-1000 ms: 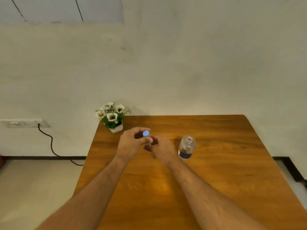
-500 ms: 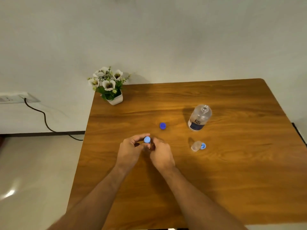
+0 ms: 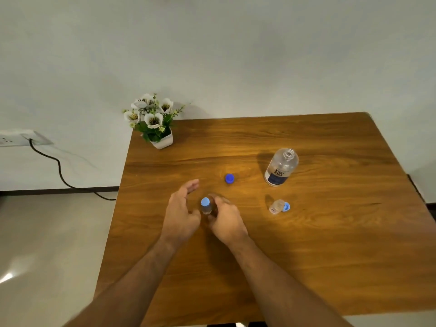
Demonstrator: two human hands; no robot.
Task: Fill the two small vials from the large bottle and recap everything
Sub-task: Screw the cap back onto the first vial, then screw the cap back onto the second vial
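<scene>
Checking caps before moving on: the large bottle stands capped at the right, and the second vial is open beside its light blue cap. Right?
Not quite. In the head view the large bottle stands uncapped, neck open; a dark blue cap lies apart to its left. The second vial is open beside its light blue cap.

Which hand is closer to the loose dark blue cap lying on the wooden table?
Left. Its fingertips reach toward the dark blue cap from the near left; the left hand is open. The right hand sits nearer the person, gripping the capped vial.
</scene>
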